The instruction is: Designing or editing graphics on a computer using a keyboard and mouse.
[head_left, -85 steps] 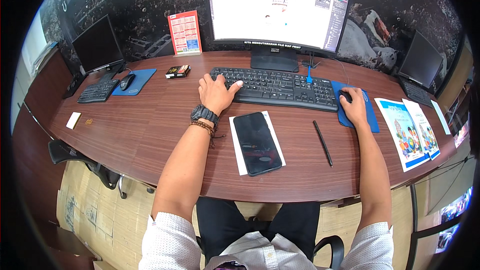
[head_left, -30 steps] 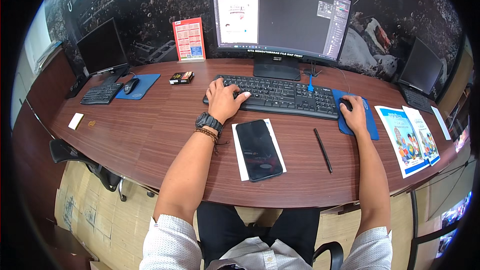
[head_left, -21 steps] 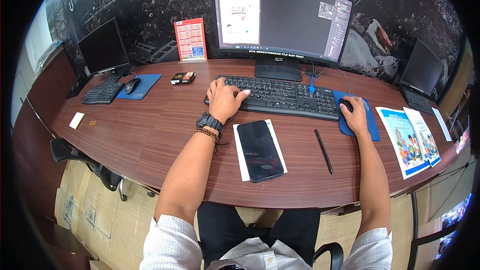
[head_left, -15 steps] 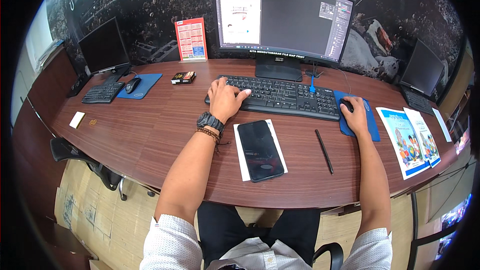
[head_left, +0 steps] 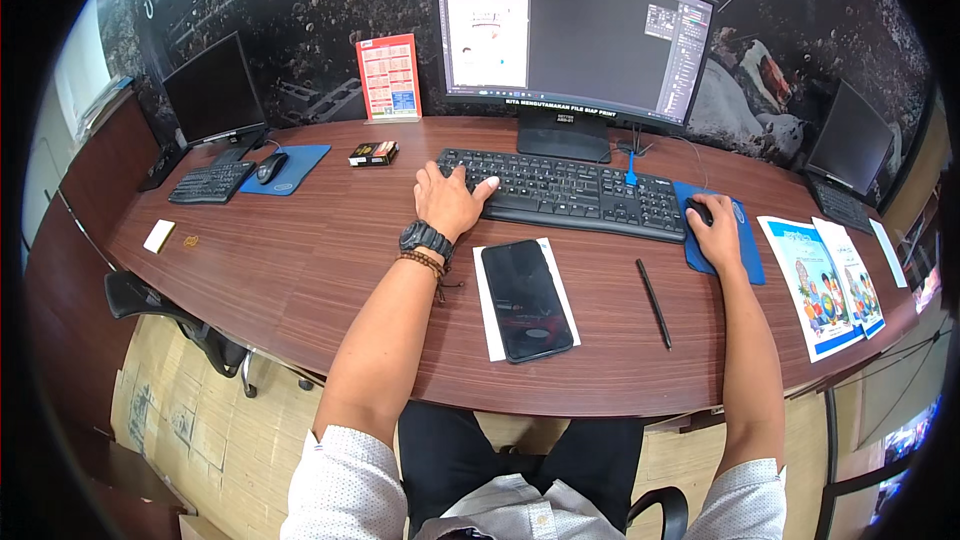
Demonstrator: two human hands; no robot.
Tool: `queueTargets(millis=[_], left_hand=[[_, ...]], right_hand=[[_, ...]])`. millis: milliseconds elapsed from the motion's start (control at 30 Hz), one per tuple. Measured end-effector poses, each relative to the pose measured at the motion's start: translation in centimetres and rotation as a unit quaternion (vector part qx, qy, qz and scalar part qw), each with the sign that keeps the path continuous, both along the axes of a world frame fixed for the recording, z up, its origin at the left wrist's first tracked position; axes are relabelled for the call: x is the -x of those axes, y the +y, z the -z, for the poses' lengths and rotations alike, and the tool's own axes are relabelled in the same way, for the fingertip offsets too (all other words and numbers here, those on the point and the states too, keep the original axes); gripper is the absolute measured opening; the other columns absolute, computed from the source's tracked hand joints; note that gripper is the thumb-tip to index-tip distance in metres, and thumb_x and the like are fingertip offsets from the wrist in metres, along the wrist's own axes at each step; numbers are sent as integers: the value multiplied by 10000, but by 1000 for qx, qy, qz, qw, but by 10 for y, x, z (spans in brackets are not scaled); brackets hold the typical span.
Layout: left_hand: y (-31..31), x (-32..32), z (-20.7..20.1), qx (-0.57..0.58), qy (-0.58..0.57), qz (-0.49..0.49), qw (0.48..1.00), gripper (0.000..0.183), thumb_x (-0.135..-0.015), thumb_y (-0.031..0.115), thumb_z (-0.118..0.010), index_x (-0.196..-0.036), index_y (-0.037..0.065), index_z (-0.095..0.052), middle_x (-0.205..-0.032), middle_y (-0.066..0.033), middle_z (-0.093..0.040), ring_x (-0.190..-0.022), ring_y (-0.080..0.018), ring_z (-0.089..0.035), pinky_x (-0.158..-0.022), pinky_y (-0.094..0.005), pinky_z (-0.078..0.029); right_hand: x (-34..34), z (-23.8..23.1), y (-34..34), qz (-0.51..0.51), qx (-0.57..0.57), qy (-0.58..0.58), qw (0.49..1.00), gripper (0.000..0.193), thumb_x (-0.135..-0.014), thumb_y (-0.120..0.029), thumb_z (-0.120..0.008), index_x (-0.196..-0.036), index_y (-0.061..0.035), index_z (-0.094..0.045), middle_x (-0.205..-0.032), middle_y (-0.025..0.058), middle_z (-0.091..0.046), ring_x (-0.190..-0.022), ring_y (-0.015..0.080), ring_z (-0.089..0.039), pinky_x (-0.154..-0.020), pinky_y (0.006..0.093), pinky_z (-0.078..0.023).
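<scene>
My left hand (head_left: pixel 448 202) rests at the left end of a black keyboard (head_left: pixel 560 188), fingers spread over the keys and thumb out to the right. A black watch and a beaded bracelet sit on that wrist. My right hand (head_left: pixel 717 228) is curled over a black mouse (head_left: pixel 699 210) on a blue mouse pad (head_left: pixel 748 250). Behind the keyboard, a curved monitor (head_left: pixel 600 40) shows a white page on a dark grey workspace with side panels. Nearer me, a black phone (head_left: pixel 530 305) lies on white paper (head_left: pixel 490 325), with a black stylus-like pen (head_left: pixel 654 304) to its right.
Printed colour booklets (head_left: pixel 812 290) lie at the right, near another monitor (head_left: pixel 850 138). At the left are a dark monitor (head_left: pixel 212 87), a second keyboard (head_left: pixel 212 183) and mouse (head_left: pixel 271 168). A small box (head_left: pixel 373 153) lies before a red calendar (head_left: pixel 389 78). A chair (head_left: pixel 150 298) stands below left.
The whole view has shifted slightly, moving the desk a little to the right in the picture. My left hand sits slightly farther left on the keyboard. My right hand stays on the mouse.
</scene>
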State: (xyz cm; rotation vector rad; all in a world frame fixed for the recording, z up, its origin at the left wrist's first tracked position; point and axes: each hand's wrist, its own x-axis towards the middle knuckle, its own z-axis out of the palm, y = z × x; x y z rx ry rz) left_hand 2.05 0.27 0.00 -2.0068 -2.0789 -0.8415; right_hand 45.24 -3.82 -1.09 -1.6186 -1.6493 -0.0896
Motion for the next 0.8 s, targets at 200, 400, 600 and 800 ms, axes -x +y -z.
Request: queueTargets(millis=[200, 400, 600, 800], left_hand=[[1, -2, -1, 7, 9, -3, 1000, 678, -898, 657, -529, -1235, 87, -673, -1232, -252, -520, -1167, -390, -459, -994, -477, -394], [-1, -2, -4, 14, 14, -1, 1000, 687, -895, 667, -522, -1222, 84, -680, -1228, -250, -524, -1149, -383, -464, -988, -468, -394], [1, -5, -2, 30, 3, -5, 1000, 766, -882, 706, -504, -1294, 73, -630, -1310, -278, -473, -1221, -411, -419, -1039, -496, -343], [0, 0, 0, 57, -42, 6, 997, 871, -869, 741, -488, -1434, 78, -480, -1400, -329, -392, -1344, -476, -315, -1114, -553, -241]], right_hand=[[-2, 1, 0, -8, -9, 0, 1000, 326, -858, -219, -695, -1141, -56, -679, -1186, 159, -581, -1124, 344, -579, -976, 402, -460], [-1, -1, -1, -14, -12, 2, 1000, 320, -857, -208, -696, -1133, -47, -678, -1170, 158, -584, -1116, 340, -580, -972, 398, -459], [3, -4, -4, -9, -7, -4, 1000, 315, -829, -202, -687, -1101, -44, -679, -1156, 157, -582, -1108, 340, -581, -969, 403, -458], [5, -6, -6, -7, -8, 0, 1000, 302, -807, -188, -673, -1072, -44, -677, -1132, 151, -581, -1087, 336, -584, -957, 403, -461]])
